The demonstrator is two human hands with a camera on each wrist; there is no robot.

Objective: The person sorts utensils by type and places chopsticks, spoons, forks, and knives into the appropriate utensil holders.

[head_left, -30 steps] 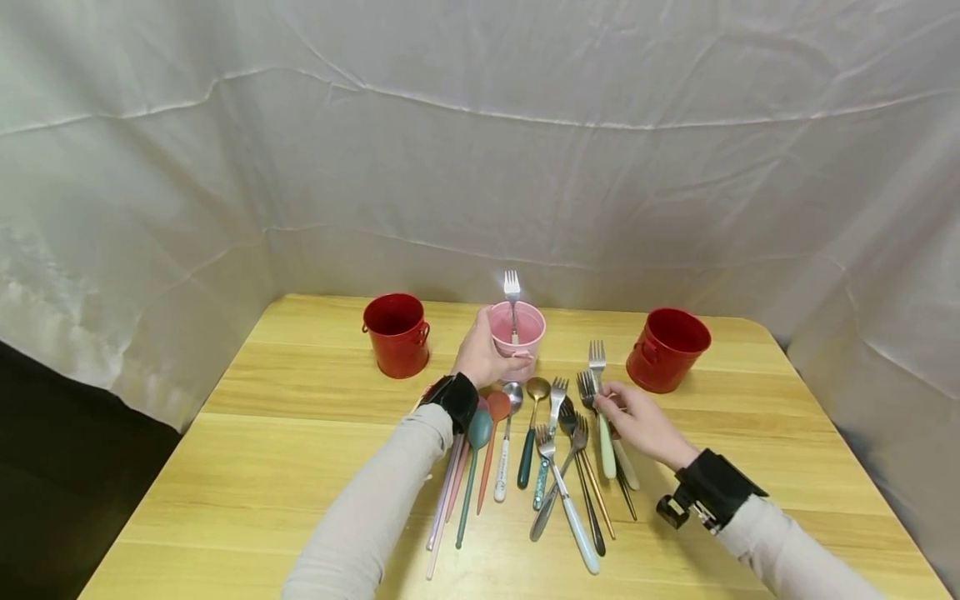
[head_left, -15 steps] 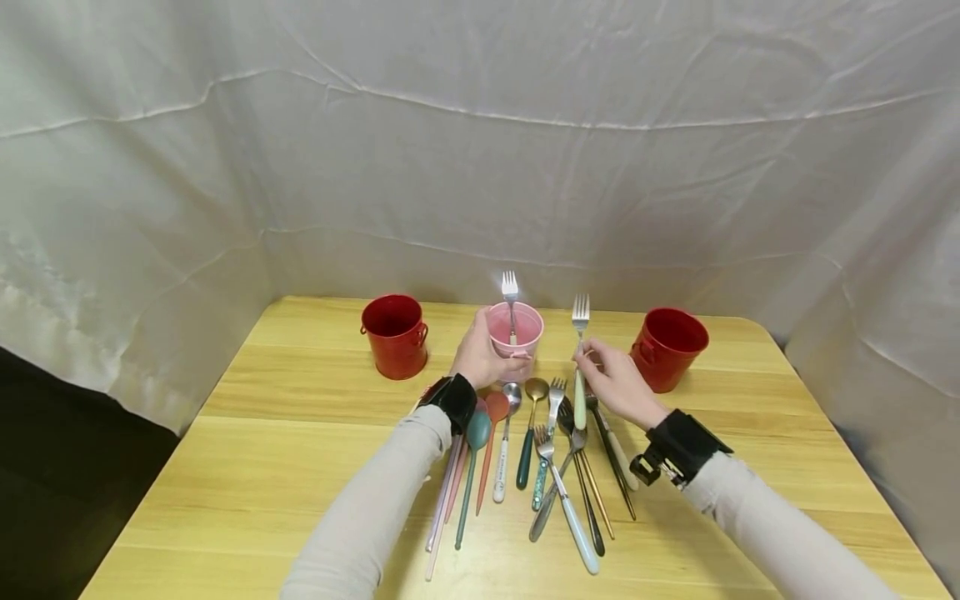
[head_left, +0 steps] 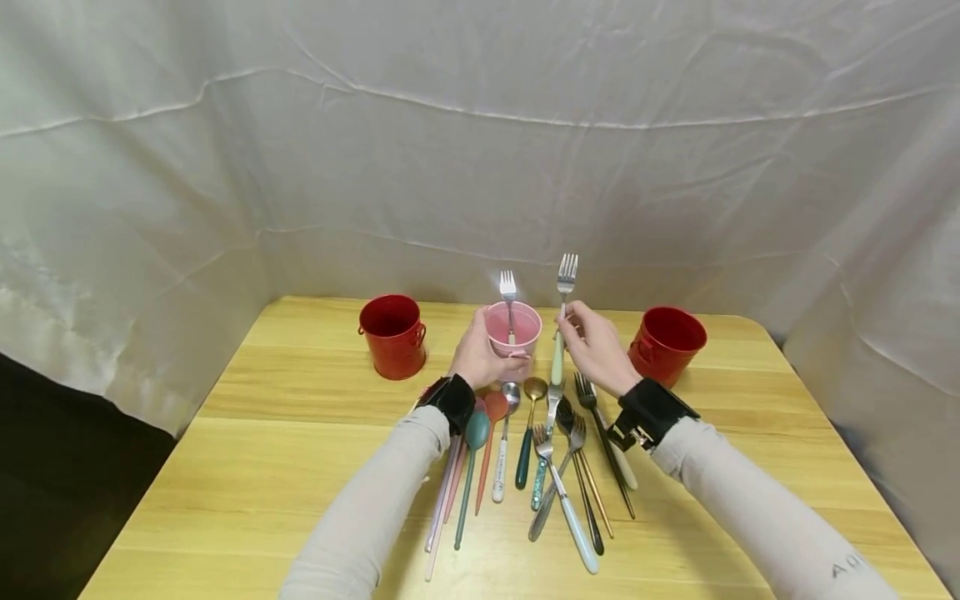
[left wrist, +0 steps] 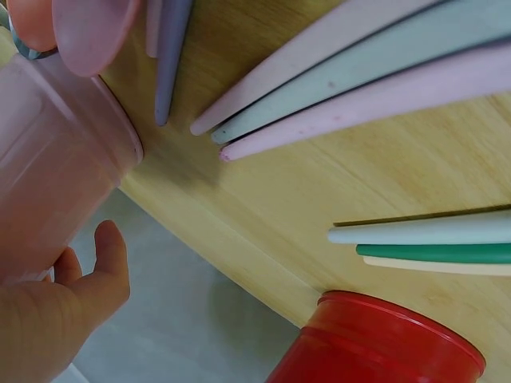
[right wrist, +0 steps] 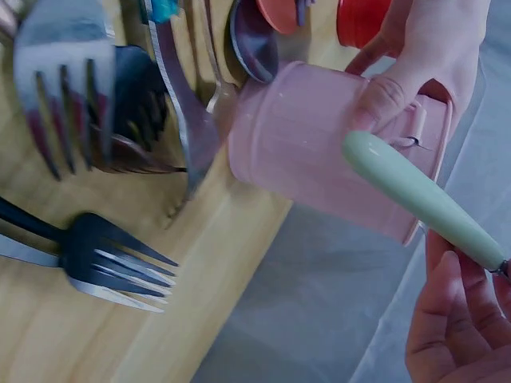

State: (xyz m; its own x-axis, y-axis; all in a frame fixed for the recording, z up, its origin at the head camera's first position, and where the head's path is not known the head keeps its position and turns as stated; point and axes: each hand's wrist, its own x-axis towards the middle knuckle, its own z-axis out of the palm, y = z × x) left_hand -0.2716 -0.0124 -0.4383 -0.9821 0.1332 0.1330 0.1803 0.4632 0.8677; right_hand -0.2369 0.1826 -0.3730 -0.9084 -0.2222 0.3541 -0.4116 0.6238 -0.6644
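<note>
My left hand grips the side of a pink bucket at the back middle of the table, thumb across its front. In the bucket a fork stands with its tines up above the rim. My right hand pinches a second fork near its neck, raised just right of the bucket with tines up. Its pale green handle points down and overlaps the bucket wall in the right wrist view. Several forks lie on the table below, beside several spoons.
One red bucket stands at the back left, another red bucket at the back right behind my right wrist. Slim pastel handles lie near my left wrist, mostly hidden by the arm in the head view. A pale cloth hangs behind the table.
My right hand has lifted the green-handled fork off the forks on the right and carried it up and left toward the pink bucket. My left hand keeps its grip on the bucket.
</note>
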